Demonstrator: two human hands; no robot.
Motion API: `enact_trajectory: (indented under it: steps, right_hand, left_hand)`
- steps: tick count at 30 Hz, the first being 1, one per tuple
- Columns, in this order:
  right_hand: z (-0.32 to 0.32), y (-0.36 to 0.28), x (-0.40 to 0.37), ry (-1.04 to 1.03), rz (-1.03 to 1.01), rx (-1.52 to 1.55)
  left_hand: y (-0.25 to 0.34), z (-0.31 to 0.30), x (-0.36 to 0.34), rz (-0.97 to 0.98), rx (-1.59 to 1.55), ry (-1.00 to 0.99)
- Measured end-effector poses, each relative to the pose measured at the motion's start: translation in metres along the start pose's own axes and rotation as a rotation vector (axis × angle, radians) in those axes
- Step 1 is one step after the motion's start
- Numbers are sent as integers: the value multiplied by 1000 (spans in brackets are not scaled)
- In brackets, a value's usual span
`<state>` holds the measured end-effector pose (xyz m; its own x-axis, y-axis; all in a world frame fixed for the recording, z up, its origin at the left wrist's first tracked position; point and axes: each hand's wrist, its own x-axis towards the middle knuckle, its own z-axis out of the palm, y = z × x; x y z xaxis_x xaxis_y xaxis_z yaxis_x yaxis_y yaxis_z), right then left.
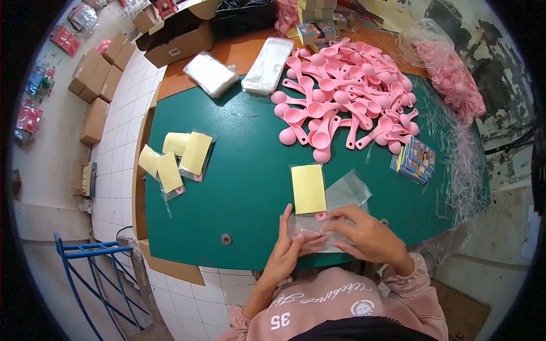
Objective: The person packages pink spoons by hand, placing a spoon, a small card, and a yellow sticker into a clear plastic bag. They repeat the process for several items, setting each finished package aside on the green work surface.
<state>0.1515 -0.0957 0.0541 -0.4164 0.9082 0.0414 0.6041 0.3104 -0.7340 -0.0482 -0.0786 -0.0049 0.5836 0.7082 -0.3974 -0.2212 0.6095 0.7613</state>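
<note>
Handling a clear bag [297, 225] at lower centre, the left hand [282, 248] extends its index, the right hand [368, 236] curls; whether either grip pinches, I cannot tell. Beyond lie one yellow-carded packet [309, 189], four left [195, 153], two bag stacks [267, 65] upper centre, one sack [427, 35] of pink scoops [455, 85] upper right.

A heap of pink scoops [347, 94] is being supported by the green tabletop [227, 182]; printed cards [418, 161] are being carried just beside the heap, four yellow-backed packets [195, 153] at the left, a clear bag [349, 188] nearer the front.
</note>
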Motion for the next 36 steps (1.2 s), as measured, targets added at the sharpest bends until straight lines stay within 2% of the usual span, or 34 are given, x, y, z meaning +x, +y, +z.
enact_trajectory:
  steps: [5,7,10,12,14,16,19,20,21,22,23,25,26,27,28,29,30,31,34,35,36]
  right_hand:
    - [30,-6,5,22,35,-96]
    - [41,-8,9,100,-11,-64]
    - [50,-9,12,78,-42,-105]
    - [53,-8,12,78,-70,-126]
    - [54,-9,11,79,-97,-150]
    - [55,-11,12,68,-104,-260]
    - [55,-9,11,52,-213,-288]
    - [53,-8,10,52,-215,-289]
    - [49,-6,8,-26,-219,-160]
    - [42,-3,6,-105,-223,-31]
    - [31,1,4,-107,-228,-32]
    - [-7,15,-3,-231,-253,320]
    - [-35,33,-15,-184,-175,364]
    - [-69,52,-19,-36,-247,414]
    - [-95,76,-34,102,-96,544]
    - [-129,97,-39,272,117,530]
    - [-165,119,-39,392,381,152]
    - [-171,129,-58,406,382,142]
    - [-162,160,-87,496,912,-1043]
    - [-132,106,-48,783,619,-539]
    - [-100,83,-32,652,365,-489]
  left_hand:
    - [8,-5,-12,-49,74,38]
    - [9,-5,-15,-54,135,46]
    - [11,-6,-18,-52,89,48]
    - [11,-6,-19,-135,13,68]
    - [12,-4,-17,-139,-3,84]
    - [10,-2,-15,-144,-20,98]
    - [1,-4,-8,-32,130,101]
    - [-6,-5,-5,58,218,137]
    - [-9,-5,-5,147,306,173]
    - [-8,-5,-4,148,305,175]
    - [-5,-4,-3,125,197,193]
    - [1,0,-3,106,90,206]
    - [5,3,-6,90,99,177]
    - [7,4,-8,72,110,147]
    - [7,3,-9,71,115,136]
    - [6,0,-9,51,105,102]
    - [4,-2,-9,32,95,65]
    - [3,-2,-9,37,98,49]
    - [7,-1,-3,13,145,20]
    - [8,1,-5,-14,150,34]
    - [10,1,-6,-45,162,44]
